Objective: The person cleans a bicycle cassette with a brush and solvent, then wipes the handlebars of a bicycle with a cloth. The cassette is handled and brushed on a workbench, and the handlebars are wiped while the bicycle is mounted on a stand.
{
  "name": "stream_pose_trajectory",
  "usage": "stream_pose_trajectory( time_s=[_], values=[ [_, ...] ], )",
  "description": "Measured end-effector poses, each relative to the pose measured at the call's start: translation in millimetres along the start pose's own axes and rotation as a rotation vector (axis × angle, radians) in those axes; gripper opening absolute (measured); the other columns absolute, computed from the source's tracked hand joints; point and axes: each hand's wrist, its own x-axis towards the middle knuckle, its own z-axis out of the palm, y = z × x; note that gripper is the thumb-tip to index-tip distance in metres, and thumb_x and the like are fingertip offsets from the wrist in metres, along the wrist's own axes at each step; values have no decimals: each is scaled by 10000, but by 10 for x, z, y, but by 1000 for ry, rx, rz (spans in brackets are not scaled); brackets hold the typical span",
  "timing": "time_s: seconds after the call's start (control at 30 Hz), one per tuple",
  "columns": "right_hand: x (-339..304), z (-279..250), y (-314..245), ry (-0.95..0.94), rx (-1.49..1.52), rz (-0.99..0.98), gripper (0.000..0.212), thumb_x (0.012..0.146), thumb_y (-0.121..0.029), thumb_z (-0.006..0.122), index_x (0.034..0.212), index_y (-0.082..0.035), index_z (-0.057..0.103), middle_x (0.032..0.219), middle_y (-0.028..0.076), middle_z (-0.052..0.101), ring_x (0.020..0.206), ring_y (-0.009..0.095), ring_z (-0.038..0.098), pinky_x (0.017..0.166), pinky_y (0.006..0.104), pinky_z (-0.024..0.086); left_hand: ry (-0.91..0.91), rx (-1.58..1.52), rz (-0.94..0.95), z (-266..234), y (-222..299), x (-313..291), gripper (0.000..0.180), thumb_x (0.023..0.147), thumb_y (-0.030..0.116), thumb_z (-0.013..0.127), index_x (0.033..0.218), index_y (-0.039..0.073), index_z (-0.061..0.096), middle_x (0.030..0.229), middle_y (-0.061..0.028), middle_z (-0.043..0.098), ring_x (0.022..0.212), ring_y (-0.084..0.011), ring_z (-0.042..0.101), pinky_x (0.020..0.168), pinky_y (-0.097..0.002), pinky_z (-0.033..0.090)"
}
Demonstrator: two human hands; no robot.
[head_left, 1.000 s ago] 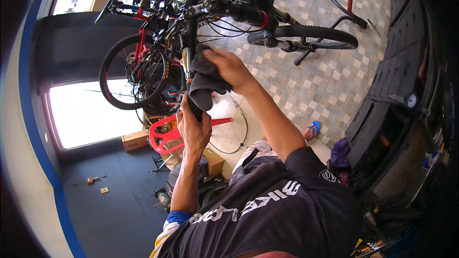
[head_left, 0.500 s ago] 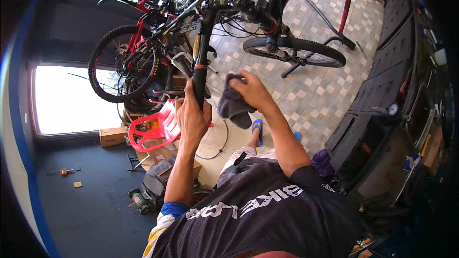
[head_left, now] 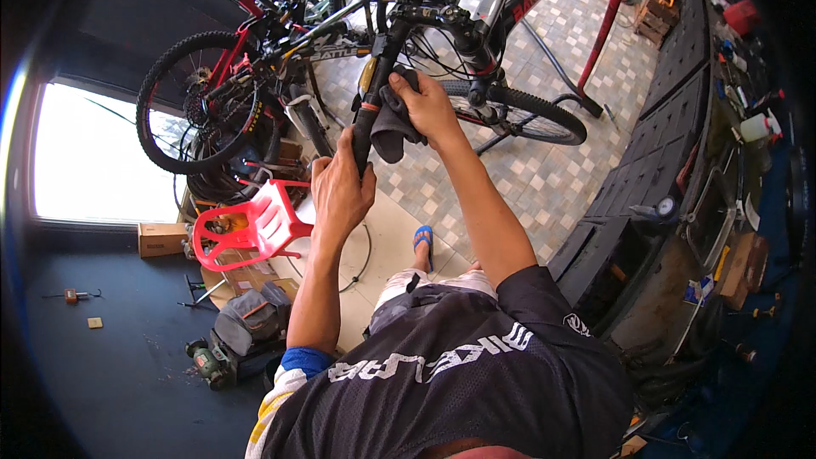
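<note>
My left hand (head_left: pixel 342 193) is wrapped round the black grip (head_left: pixel 363 138) at the near end of a bicycle handlebar (head_left: pixel 392 49). In my right hand (head_left: pixel 429 110) is a bunched dark grey cloth (head_left: pixel 392 133), pressed to the bar just beyond the grip, by its reddish ring. The cloth hides part of the bar, and its lower end hangs loose. Beyond the hands, the bicycle's front wheel (head_left: pixel 551 125) is turned sideways.
More bicycles crowd the far left, one with a knobby tyre (head_left: pixel 149 110). A red plastic chair (head_left: pixel 270 219) stands left of my left forearm, near a grey bag (head_left: pixel 252 320) and a green bench grinder (head_left: pixel 206 364). Dark cabinets (head_left: pixel 633 157) line the right, and a red stand leg (head_left: pixel 605 34) rises behind the wheel.
My right hand has brought the cloth left and forward onto the handlebar, from beside it. My left hand keeps its hold on the grip. The whole view has shifted slightly.
</note>
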Motion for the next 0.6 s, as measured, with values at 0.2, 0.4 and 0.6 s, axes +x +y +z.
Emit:
stream_pose_trajectory(
  time_s=[0.2, 0.4, 0.6],
  values=[
    [-103, -3, -111, 60, -110, -36, 557, 994, -539, 668, 1103, 7, 653, 973, 148, 733, 882, 224, 683, 832, 370, 529, 35, 8, -133, -20, 12, 250, 565, 1086, 546, 422, 1402, 91, 531, 1037, -214, 741, 1032, -435, 666, 1030, -472, 397],
    [2, -446, -265, -395, 493, 266, 308, 1044, -263, 664, 1227, -15, 670, 1092, 33, 735, 1004, 92, 666, 897, 253, 519, 71, 40, -131, -12, -107, 477, 471, 1082, 485, 481, 1261, 71, 617, 951, -174, 732, 911, -367, 686, 925, -442, 426],
    [338, -343, -237, -402, 244, 349, 329, 987, -251, 743, 1219, -34, 660, 1088, 20, 716, 1023, 91, 650, 923, 252, 495, 145, -58, -86, -25, -91, 659, 365, 1050, 378, 576, 1289, 104, 619, 1089, -147, 703, 937, -361, 686, 863, -439, 475]
  ],
)
